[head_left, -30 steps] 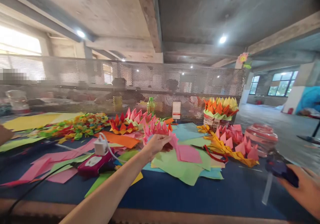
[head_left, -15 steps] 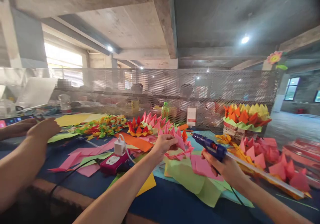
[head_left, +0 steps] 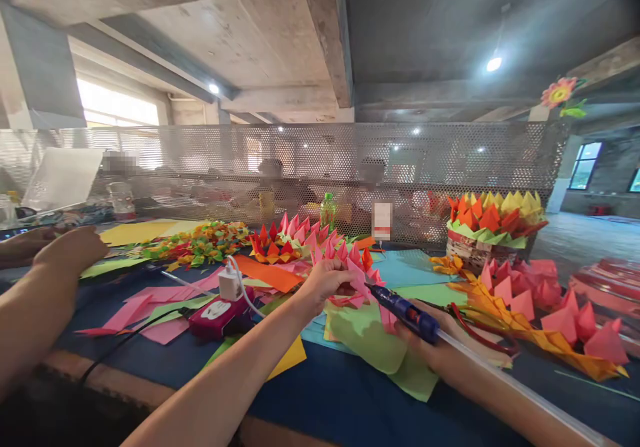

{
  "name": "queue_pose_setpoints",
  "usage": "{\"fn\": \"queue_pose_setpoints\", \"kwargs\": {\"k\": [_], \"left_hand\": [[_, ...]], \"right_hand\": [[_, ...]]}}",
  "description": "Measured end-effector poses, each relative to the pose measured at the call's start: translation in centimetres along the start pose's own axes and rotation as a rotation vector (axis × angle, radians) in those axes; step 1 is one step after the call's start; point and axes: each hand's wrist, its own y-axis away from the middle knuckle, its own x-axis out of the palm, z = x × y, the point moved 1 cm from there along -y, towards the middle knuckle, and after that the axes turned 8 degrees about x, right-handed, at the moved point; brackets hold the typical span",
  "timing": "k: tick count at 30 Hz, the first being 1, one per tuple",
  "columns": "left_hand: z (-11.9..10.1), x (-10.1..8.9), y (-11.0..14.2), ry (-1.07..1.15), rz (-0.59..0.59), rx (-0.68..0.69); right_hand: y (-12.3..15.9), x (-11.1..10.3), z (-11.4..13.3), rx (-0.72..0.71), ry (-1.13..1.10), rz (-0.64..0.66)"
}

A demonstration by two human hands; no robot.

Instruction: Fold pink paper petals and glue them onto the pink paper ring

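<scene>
Left hand (head_left: 327, 286) pinches pink folded paper (head_left: 358, 279); right hand (head_left: 434, 354) grips blue glue gun (head_left: 407, 314), nozzle (head_left: 375, 292) contact unclear. Clear stick (head_left: 520, 377) cut off lower right. White-red card (head_left: 383, 219) blurred, unreadable.

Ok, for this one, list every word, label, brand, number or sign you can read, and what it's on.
No text can be read.
White card with a red band: any print is too blurred.
Clear container at the back left: any markings too blurred.
Glue gun in the right hand: any lettering too small.
Green bottle: no legible label.
Purple power strip: nothing legible.
</scene>
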Motion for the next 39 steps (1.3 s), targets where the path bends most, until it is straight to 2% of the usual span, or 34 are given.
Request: {"fn": "queue_pose_setpoints", "kwargs": {"k": [4, 11, 21, 39], "left_hand": [[-0.1, 0.1, 0.2, 0.025, 0.014, -0.002], [-0.2, 0.3, 0.3, 0.032, 0.030, -0.024], [-0.2, 0.4, 0.5, 0.015, 0.055, -0.008], [-0.1, 0.3, 0.3, 0.005, 0.047, -0.018]], "right_hand": [[-0.2, -0.1, -0.6, -0.043, 0.027, 0.053], [-0.1, 0.6, -1.1, -0.027, 0.001, -0.028], [-0.1, 0.3, -0.9, -0.038, 0.025, 0.022], [-0.2, 0.6, -1.4, -0.039, -0.028, 0.017]]}}
